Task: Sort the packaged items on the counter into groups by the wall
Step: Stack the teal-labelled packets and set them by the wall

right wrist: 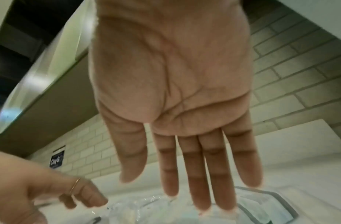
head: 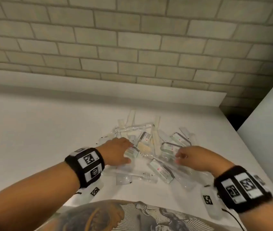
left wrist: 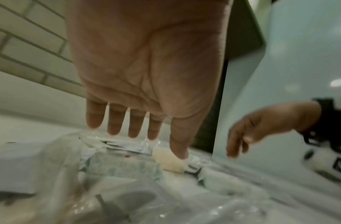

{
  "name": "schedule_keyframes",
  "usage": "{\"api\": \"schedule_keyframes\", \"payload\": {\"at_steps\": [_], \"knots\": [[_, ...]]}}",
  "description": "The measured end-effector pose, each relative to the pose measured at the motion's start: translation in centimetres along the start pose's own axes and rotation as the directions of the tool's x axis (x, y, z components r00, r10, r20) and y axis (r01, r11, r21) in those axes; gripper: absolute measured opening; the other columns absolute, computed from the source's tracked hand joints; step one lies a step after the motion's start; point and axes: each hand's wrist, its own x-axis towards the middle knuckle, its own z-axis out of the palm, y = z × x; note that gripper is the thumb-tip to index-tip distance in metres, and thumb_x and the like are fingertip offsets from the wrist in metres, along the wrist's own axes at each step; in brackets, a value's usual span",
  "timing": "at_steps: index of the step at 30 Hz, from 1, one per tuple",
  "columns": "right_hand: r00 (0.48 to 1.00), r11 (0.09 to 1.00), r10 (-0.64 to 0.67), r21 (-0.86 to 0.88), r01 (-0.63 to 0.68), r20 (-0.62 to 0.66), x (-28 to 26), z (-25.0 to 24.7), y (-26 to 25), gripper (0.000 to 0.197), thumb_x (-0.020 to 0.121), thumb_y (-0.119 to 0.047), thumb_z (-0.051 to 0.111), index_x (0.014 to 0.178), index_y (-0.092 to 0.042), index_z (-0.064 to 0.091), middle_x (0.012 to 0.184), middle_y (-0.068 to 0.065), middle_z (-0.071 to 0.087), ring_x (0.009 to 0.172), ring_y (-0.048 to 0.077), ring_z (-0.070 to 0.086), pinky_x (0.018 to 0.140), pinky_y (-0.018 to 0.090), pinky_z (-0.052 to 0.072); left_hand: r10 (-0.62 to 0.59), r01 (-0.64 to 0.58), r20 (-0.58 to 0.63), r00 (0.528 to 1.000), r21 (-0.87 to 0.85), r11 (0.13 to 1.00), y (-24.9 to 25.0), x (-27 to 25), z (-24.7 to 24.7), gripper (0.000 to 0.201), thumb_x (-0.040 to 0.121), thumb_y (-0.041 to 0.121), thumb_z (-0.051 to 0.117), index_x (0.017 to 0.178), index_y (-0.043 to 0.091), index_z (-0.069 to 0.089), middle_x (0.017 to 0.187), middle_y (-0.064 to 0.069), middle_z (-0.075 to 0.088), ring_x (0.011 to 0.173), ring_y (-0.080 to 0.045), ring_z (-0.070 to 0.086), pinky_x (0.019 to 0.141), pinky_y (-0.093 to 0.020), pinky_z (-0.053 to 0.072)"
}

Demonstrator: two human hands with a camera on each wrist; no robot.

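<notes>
While both hands reach down over it, the pile of packaged items lies in one loose heap on the counter, toward its right half and well short of the wall. Most packets are flat, clear, crinkled plastic pouches that catch the light. Several hold pale green-white pads with printed labels and dark borders. Others are long, narrow cream sleeves pointing toward the wall. One cream-coloured, soft-looking rectangular pad sits among them.

The left hand is spread flat, palm down, fingers straight and slightly apart. In the left wrist view its thumb tip lies at the cream pad, but whether it touches is not clear. The other fingertips hang just above the clear wrappers. A thin ring circles one finger.

The right hand is also flat and spread, gripping nothing. In the right wrist view its fingertips come down onto a clear pouch with a grey-edged packet inside; contact looks likely but blur makes it uncertain.

The counter is smooth, matte and white, with a low upstand along the back. The wall is pale rectangular brick tile with darker grout. Black bands with square printed markers wrap both wrists. A tall, smooth, pale panel stands at the right.
</notes>
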Motion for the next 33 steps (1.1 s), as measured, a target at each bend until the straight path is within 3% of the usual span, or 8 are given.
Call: {"api": "schedule_keyframes", "payload": {"at_steps": [6, 10, 13, 17, 23, 27, 30, 33], "knots": [[0.983, 0.995, 0.065, -0.065, -0.077, -0.170, 6.4, 1.0, -0.8, 0.050, 0.091, -0.043, 0.051, 0.135, -0.021, 0.049, 0.134, 0.000, 0.054, 0.116, 0.020, 0.054, 0.094, 0.032, 0.046, -0.060, 0.065, -0.054, 0.997, 0.101, 0.993, 1.0, 4.3, 0.3, 0.062, 0.083, 0.044, 0.059, 0.138, 0.020, 0.041, 0.132, -0.004, 0.050, 0.120, -0.025, 0.047, 0.100, -0.037, 0.039], [0.971, 0.965, 0.100, -0.215, -0.148, -0.216, 8.3, 2.5, 0.6, 0.040, 0.084, -0.040, 0.056, 0.118, -0.018, 0.056, 0.120, 0.004, 0.055, 0.108, 0.023, 0.052, 0.091, 0.035, 0.045, -0.013, 0.020, -0.061, 0.998, 0.113, 0.993, 0.8, 5.1, 0.3, 0.061, 0.076, 0.038, 0.069, 0.132, 0.024, 0.047, 0.124, 0.002, 0.056, 0.113, -0.020, 0.051, 0.096, -0.034, 0.037], [0.954, 0.991, 0.084, -0.075, -0.110, -0.287, 8.6, 1.0, 1.6, 0.031, 0.081, -0.040, 0.060, 0.104, -0.020, 0.054, 0.102, 0.000, 0.056, 0.092, 0.020, 0.053, 0.080, 0.033, 0.047, 0.030, -0.021, -0.067, 0.997, 0.125, 0.992, 0.2, 5.0, 0.1, 0.054, 0.079, 0.039, 0.064, 0.130, 0.028, 0.051, 0.122, 0.005, 0.055, 0.113, -0.017, 0.051, 0.095, -0.033, 0.035], [0.882, 0.984, 0.169, 0.130, -0.123, -0.439, 9.3, -2.2, 3.6, 0.031, 0.082, -0.037, 0.063, 0.099, -0.019, 0.046, 0.093, 0.002, 0.055, 0.083, 0.023, 0.056, 0.068, 0.033, 0.046, -0.052, 0.025, -0.151, 0.987, -0.179, 0.984, 0.3, 5.0, -1.9, 0.044, 0.098, 0.038, 0.045, 0.136, 0.017, 0.048, 0.126, -0.005, 0.049, 0.111, -0.021, 0.054, 0.094, -0.030, 0.041], [0.956, 0.961, 0.277, 0.017, -0.277, -0.094, 12.2, -0.8, 5.7, 0.076, 0.074, -0.046, 0.070, 0.135, -0.011, 0.040, 0.124, 0.010, 0.051, 0.110, 0.027, 0.054, 0.087, 0.035, 0.049, -0.176, 0.105, -0.220, 0.959, -0.301, 0.948, 3.3, 10.0, -3.1, 0.055, 0.098, 0.048, 0.037, 0.140, 0.011, 0.040, 0.133, -0.012, 0.042, 0.113, -0.029, 0.055, 0.096, -0.037, 0.045], [0.970, 0.970, 0.242, -0.005, -0.242, -0.032, 12.0, -2.1, 5.2, 0.052, 0.072, -0.031, 0.072, 0.117, -0.010, 0.055, 0.103, 0.003, 0.058, 0.091, 0.020, 0.059, 0.069, 0.028, 0.047, -0.209, 0.204, -0.017, 0.978, -0.137, 0.969, 4.6, 12.7, -1.1, 0.075, 0.087, 0.051, 0.056, 0.147, 0.017, 0.027, 0.140, -0.013, 0.039, 0.124, -0.032, 0.047, 0.099, -0.041, 0.045], [0.986, 0.988, 0.130, -0.064, -0.137, -0.103, 9.9, -3.1, 3.4, 0.041, 0.075, -0.037, 0.069, 0.107, -0.017, 0.053, 0.100, 0.001, 0.054, 0.085, 0.018, 0.055, 0.062, 0.028, 0.042, -0.226, 0.216, -0.048, 0.973, -0.160, 0.963, 4.6, 13.3, -0.4, 0.077, 0.084, 0.039, 0.062, 0.147, 0.015, 0.025, 0.138, -0.012, 0.041, 0.123, -0.032, 0.049, 0.095, -0.039, 0.048], [0.994, 0.994, -0.097, 0.051, 0.094, 0.049, 5.8, -2.9, -0.5, 0.029, 0.079, -0.038, 0.069, 0.097, -0.025, 0.050, 0.095, -0.004, 0.059, 0.076, 0.010, 0.054, 0.059, 0.024, 0.040, -0.220, 0.192, -0.086, 0.972, -0.251, 0.949, 4.1, 13.3, -0.2, 0.076, 0.084, 0.031, 0.061, 0.148, 0.016, 0.023, 0.138, -0.013, 0.042, 0.123, -0.032, 0.049, 0.095, -0.040, 0.048]]}}
